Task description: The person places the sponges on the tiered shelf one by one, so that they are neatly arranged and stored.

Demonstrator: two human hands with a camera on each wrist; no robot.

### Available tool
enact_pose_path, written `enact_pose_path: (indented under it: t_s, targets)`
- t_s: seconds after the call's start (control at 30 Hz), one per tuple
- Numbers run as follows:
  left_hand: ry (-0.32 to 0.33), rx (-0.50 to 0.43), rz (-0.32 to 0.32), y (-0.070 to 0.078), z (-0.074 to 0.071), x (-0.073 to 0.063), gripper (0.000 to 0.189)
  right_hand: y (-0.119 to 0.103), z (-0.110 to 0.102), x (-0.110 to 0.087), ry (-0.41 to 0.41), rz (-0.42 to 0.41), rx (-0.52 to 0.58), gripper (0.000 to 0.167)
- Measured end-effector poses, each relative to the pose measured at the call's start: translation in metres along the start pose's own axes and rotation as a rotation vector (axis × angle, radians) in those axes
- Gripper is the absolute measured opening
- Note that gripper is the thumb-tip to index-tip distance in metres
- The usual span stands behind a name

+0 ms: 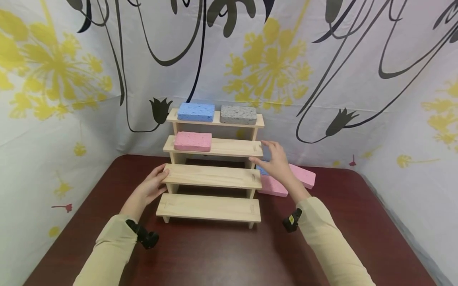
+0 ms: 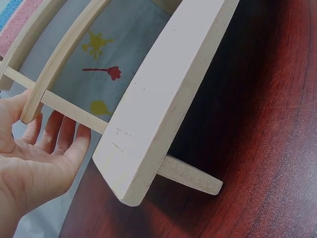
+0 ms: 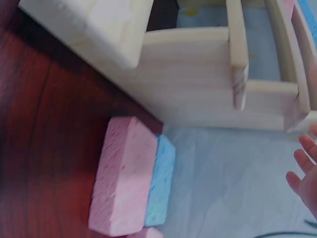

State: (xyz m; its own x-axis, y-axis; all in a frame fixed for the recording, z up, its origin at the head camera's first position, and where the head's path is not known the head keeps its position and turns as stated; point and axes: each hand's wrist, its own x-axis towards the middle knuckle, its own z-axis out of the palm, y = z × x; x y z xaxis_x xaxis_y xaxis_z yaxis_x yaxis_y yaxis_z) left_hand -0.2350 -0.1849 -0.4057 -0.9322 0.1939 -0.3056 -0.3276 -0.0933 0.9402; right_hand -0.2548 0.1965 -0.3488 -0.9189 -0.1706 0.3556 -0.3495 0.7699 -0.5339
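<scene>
A stepped wooden rack point(image 1: 209, 206) with several tiers stands on the table. My left hand point(image 1: 152, 186) grips the left end of its second tier from the bottom, thumb at the board's edge and fingers below. At the right end of the third tier is my right hand point(image 1: 279, 163), its thumb and fingers spread and holding nothing. A blue sponge point(image 1: 196, 112) and a grey sponge point(image 1: 238, 115) lie side by side on the top tier. One pink sponge point(image 1: 193, 142) lies on the left part of the third tier.
Right of the rack, a pink sponge point(image 3: 126, 178) lies against a blue sponge point(image 3: 161, 181) on the dark red table point(image 1: 214, 254). Another pink sponge point(image 1: 303, 176) is farther right. Patterned white cloth point(image 1: 375, 99) hangs behind and at both sides.
</scene>
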Motion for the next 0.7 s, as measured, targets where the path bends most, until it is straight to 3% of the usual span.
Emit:
enact_pose_path:
  t_s: [0.27,0.7]
  targets:
    - [-0.013,-0.004,0.001,0.001,0.0,0.002,0.069,0.031,-0.004,-0.015,0.002,0.028,0.065,0.066]
    - [-0.031,0.001,0.004,0.003,-0.002,-0.001,0.07,0.074,0.001,-0.04,-0.072,0.203,0.05,0.067]
